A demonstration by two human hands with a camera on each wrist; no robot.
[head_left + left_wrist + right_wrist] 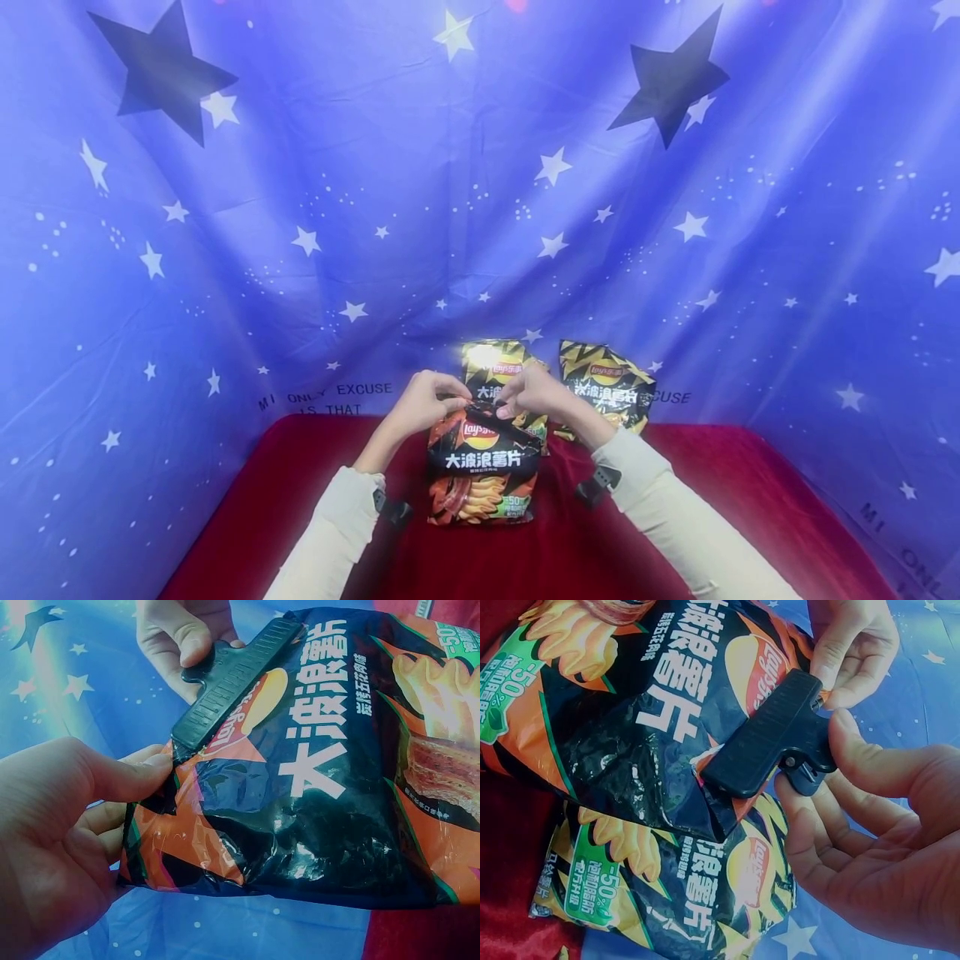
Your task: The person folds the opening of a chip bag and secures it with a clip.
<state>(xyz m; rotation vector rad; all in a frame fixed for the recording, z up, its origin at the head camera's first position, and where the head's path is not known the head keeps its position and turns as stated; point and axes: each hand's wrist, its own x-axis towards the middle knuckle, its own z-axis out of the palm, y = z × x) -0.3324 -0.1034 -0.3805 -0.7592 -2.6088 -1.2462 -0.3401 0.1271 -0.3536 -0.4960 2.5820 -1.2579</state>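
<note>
A black and orange Lay's potato chip bag [480, 492] stands on the red cloth with its top end up. My left hand [426, 402] pinches the upper left corner of this bag between thumb and fingers, seen close in the left wrist view. Across the top edge sits a wide black bag clip [761, 742], slanted over the bag's logo. My right hand [538, 392] pinches the clip's two handles, the thumb on one and the fingers at the other. In the left wrist view the clip [232, 686] reaches nearly to the left fingertips.
Close behind stands a yellow and black chip bag [491, 357], partly hidden by the right hand. Another yellow and black bag [606, 387] stands to its right. Red cloth [300, 500] covers the table, and a blue star-printed curtain [420, 183] hangs behind it.
</note>
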